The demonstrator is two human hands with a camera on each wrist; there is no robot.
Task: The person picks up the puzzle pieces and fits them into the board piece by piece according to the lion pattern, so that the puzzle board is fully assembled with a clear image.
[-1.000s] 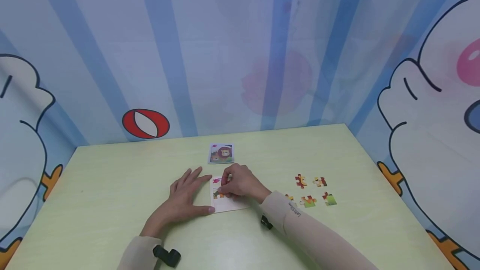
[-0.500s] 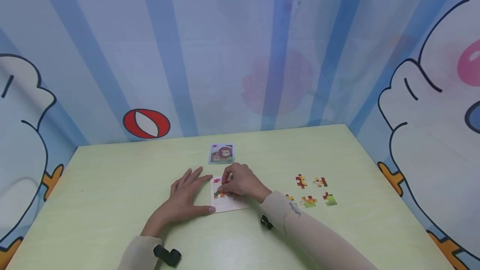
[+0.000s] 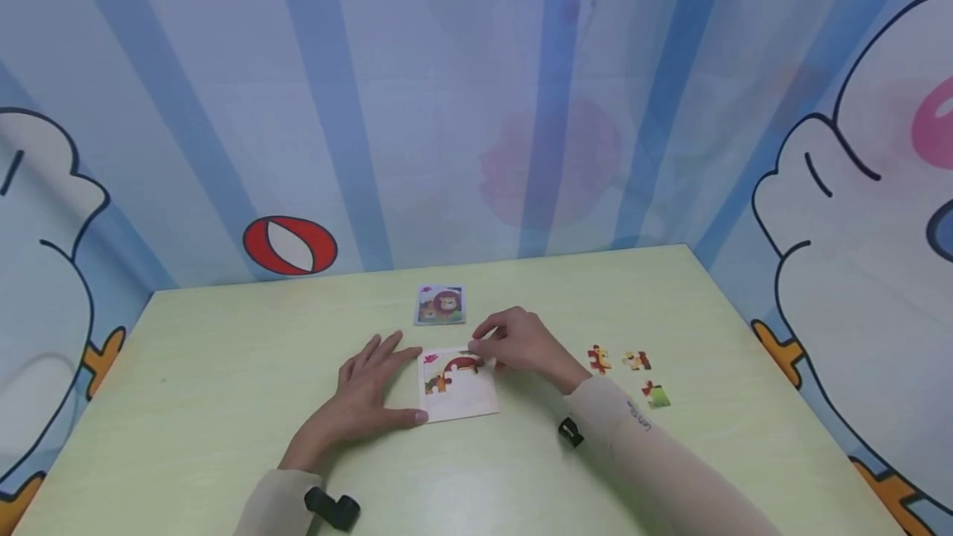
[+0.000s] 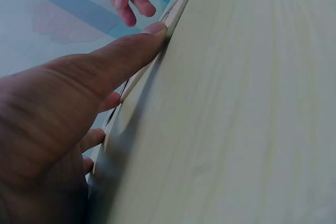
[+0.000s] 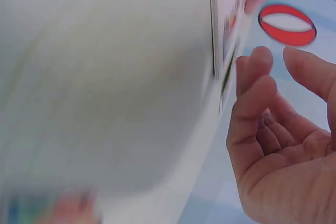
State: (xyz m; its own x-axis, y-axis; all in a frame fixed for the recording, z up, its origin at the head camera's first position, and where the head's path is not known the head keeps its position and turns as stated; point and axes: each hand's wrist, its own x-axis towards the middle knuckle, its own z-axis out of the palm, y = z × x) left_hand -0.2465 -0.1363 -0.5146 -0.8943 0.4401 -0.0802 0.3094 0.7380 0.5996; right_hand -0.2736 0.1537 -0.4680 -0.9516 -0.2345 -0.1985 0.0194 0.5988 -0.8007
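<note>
A white puzzle board (image 3: 469,399) lies flat on the table, with an orange jigsaw piece (image 3: 438,385) and a dark red mane section (image 3: 463,364) on its upper and left parts. My left hand (image 3: 361,399) rests at its left side, thumb on the lower corner and a finger at the upper one. Over the top right corner hovers my right hand (image 3: 524,346). In the right wrist view, the thumb and bent fingers of that right hand (image 5: 283,145) stand apart with nothing between them.
Behind the board lies a lion picture card (image 3: 439,305). To the right are loose jigsaw pieces: a brown one (image 3: 599,359), a yellow and brown one (image 3: 636,361) and a green one (image 3: 656,394). A patterned curtain (image 3: 447,106) stands beyond the table edge.
My right hand has moved right and slightly away from me, uncovering the red mane section on the board. Its sleeve now covers some loose pieces. My left hand stays put.
</note>
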